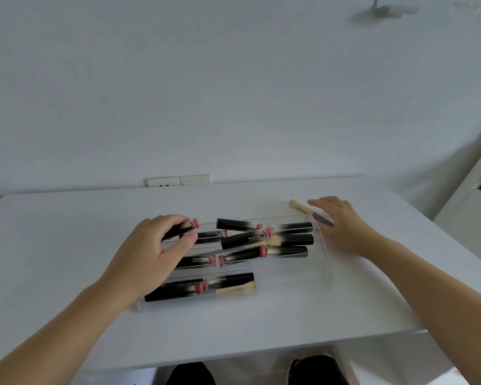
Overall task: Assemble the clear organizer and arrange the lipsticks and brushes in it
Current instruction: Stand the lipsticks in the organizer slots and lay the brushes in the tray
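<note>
A clear organizer [324, 269] lies flat on the white table [67, 245], holding several black lipsticks [264, 240] with pink bands and two cream-tipped brushes. One brush [261, 243] lies across the middle rows, another [236, 290] in the front row. My left hand [150, 254] is shut on a lipstick [189, 225] at the organizer's back left corner. My right hand [342, 226] hovers with fingers spread over a third brush [300, 207], which lies on the table just behind the organizer's right end. Its grey handle [322, 219] pokes out under my fingers.
A wall socket plate [178, 180] sits behind the table's far edge. A white cabinet [472, 207] stands to the right. My dark shoes [314, 370] show below the near edge.
</note>
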Demonstrator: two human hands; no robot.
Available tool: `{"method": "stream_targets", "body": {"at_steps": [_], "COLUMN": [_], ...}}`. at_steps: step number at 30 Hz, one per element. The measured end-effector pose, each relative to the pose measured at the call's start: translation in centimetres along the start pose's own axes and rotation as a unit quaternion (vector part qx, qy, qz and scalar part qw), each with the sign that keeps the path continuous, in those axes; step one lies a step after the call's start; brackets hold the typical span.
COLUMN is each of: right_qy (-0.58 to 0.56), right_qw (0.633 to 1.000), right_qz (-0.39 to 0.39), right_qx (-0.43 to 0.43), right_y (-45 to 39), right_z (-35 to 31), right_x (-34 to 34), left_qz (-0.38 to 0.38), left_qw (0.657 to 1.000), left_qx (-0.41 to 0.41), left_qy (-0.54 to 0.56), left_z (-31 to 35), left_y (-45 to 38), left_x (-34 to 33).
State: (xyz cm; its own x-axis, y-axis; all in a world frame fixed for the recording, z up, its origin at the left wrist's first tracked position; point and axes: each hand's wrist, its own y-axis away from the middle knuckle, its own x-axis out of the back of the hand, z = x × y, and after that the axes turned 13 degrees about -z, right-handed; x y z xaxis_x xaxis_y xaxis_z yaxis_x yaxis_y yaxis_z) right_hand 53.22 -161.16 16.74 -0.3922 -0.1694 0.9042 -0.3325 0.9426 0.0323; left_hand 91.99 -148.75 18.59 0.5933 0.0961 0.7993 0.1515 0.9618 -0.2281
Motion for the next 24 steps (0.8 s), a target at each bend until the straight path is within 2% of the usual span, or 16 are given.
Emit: {"method": "stream_targets", "body": {"at_steps": [3,11,16,20,24], "right_qy": [-0.020,0.016,0.055,0.040,0.015], "right_qw": [1.000,0.982,0.972,0.968,0.974], "right_qz": [-0.021,-0.152,-0.156,-0.137,-0.123], "right_qx": [0.002,0.113,0.165,0.207,0.192], "right_y": [-0.8,-2.3,-3.6,-4.5,-5.6], "right_z": [-0.5,-4.0,-5.8,-6.3,-6.5], "right_x": [0.4,1.4,0.3,-0.6,-0.9], "left_qz": [-0.006,-0.030,-0.027,-0.020,-0.015], "left_qw": [1.000,0.999,0.999,0.999,0.999], "left_qx": [-0.012,-0.017,-0.006,-0.008,-0.014], "left_qy": [0.002,0.036,0.041,0.042,0.046], "left_z": [-0.2,-1.3,-2.0,-2.4,-2.4], "left_y": [-0.1,0.6,1.1,1.2,1.3], "left_x": [0.2,1.9,2.5,2.5,2.4]}}
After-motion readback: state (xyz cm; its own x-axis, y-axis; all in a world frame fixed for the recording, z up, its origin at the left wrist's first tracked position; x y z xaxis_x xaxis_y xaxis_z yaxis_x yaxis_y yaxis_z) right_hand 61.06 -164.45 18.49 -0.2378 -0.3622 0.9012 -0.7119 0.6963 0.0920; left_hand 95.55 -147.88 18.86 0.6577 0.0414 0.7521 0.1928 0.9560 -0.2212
